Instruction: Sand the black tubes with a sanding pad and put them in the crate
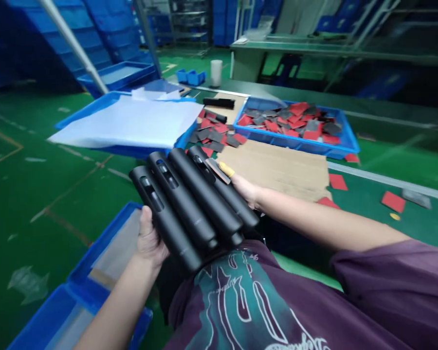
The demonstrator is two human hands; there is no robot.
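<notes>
Several black tubes (pixel 206 195) lie side by side in a row, squeezed between my two hands in front of my shirt. Long oval cut-outs show near the far ends of some of them. My left hand (pixel 151 239) is closed around the outer left tube, thumb on top. On the opposite side, my right hand (pixel 244 188) clasps the outer right tube, with a yellow cover on one fingertip. Under that fingertip a flat grey pad (pixel 218 171) is pressed against the tube. The undersides of the tubes and most of my fingers are hidden.
A blue tray (pixel 299 142) of red and grey pads stands on the green bench, beside a cardboard sheet (pixel 277 167). Left of it, a white sheet (pixel 131 121) covers another blue tray. Blue bins (pixel 82 272) sit low at left. Loose pads (pixel 213 136) lie about.
</notes>
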